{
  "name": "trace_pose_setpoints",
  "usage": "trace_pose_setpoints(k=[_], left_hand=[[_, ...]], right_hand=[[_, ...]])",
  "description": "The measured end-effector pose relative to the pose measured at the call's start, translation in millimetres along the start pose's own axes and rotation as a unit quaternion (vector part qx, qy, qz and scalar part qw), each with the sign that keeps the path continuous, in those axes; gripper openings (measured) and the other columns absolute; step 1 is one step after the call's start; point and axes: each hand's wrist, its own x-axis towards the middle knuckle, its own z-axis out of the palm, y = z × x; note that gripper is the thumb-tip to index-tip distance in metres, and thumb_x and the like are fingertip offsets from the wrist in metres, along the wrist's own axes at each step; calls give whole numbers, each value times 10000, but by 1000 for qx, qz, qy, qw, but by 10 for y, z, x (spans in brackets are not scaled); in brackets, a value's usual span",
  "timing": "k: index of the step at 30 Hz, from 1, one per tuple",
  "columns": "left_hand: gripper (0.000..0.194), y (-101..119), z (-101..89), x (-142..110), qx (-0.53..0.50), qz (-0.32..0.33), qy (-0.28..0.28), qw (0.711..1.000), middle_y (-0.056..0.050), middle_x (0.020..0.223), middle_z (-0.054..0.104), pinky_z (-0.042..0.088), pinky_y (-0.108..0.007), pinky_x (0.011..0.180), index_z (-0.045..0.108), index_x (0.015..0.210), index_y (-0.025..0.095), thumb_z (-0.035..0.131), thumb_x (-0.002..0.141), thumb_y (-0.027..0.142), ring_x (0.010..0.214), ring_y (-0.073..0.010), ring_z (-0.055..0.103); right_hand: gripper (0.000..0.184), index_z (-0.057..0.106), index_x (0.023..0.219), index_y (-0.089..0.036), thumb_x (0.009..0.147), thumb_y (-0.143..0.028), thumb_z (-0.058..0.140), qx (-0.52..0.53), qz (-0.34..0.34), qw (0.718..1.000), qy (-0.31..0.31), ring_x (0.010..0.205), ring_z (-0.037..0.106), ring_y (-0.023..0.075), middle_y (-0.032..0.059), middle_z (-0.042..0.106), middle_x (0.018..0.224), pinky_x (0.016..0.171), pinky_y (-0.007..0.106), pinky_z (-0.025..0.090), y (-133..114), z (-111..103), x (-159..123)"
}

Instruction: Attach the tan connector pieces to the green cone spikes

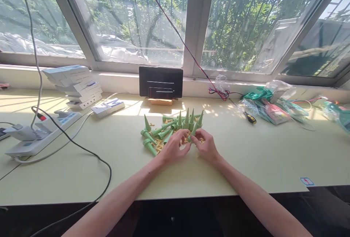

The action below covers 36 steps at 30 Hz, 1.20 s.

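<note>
A green cone-shaped plastic spike [194, 129] leans in the fingers of my right hand [207, 144], its point up and its wide end low. My left hand [175, 146] is curled close to that wide end, thumb and fingers bent inward; what its fingertips grip is too small to make out. Behind my hands several similar green spikes [186, 121] stand upright on their wide ends. More green spikes [149, 146] lie on their sides to the left. Small yellow pegs [159, 145] are scattered among them and partly hidden under my hands.
On the pale table [262, 156], a tablet [160, 78] stands at the back with a phone [160, 93] before it. White boxes [79, 85], a power strip [41, 135] and a black cable [90, 152] are at left. A screwdriver [250, 118] and plastic bags [276, 111] lie at right.
</note>
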Motion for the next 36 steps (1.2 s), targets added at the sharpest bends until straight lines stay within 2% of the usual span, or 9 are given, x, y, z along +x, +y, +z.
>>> trace_pose_setpoints(k=[7,11,16,21,26,30,32,36], left_hand=[[359,-43,39,-7,9,-9,-9,1000,-37,932,639,501,-256,593,519,1193,203,615,847,227,729,-147,583],[329,-66,31,5,25,-11,-2,1000,-43,942,654,510,-267,601,530,1190,195,605,878,262,655,-122,556],[291,-98,-42,60,24,1,46,999,-53,917,637,510,-250,560,557,1147,176,604,884,292,656,-125,562],[250,-80,-122,107,-13,-29,114,993,-53,889,649,547,-240,559,591,1064,173,640,861,311,706,-146,621],[248,-32,-175,124,-71,-45,163,983,-43,878,682,580,-242,581,598,1041,172,675,840,297,699,-144,668],[235,-28,-205,139,-83,-40,172,981,-30,860,685,584,-234,563,594,1030,176,677,838,283,673,-139,680],[224,-32,-210,142,-83,-38,171,981,-26,861,684,584,-229,554,592,1022,178,673,843,286,659,-134,682],[237,-39,-204,138,-72,-40,177,981,-29,873,674,588,-237,548,588,1022,177,675,843,306,623,-126,674]], right_hand=[[149,652,895,-190,915,-330,603,8,-12,999,-50,723,626,182,51,670,833,676,308,515,-91,29,-1],[175,652,927,-187,916,-355,604,4,-4,998,-60,708,637,177,50,685,835,663,299,519,-84,2,32],[188,611,977,-191,921,-365,568,9,29,999,-30,580,589,141,40,669,829,508,261,466,-26,-56,81],[205,637,806,-202,920,-354,558,-63,1,996,-69,522,540,139,-4,617,612,513,265,434,4,-139,83],[239,634,760,-206,926,-361,556,-67,2,991,-112,456,526,126,-17,598,560,477,254,428,-73,-152,42],[224,621,777,-210,923,-369,564,-13,48,983,-176,369,557,122,-33,597,565,414,245,434,-131,-129,-2],[210,615,775,-209,924,-349,563,-4,51,980,-193,371,572,125,-34,600,574,415,244,441,-130,-103,-17],[193,609,745,-208,913,-295,572,-25,15,986,-163,475,600,137,-19,608,588,502,259,487,-94,-36,-24]])
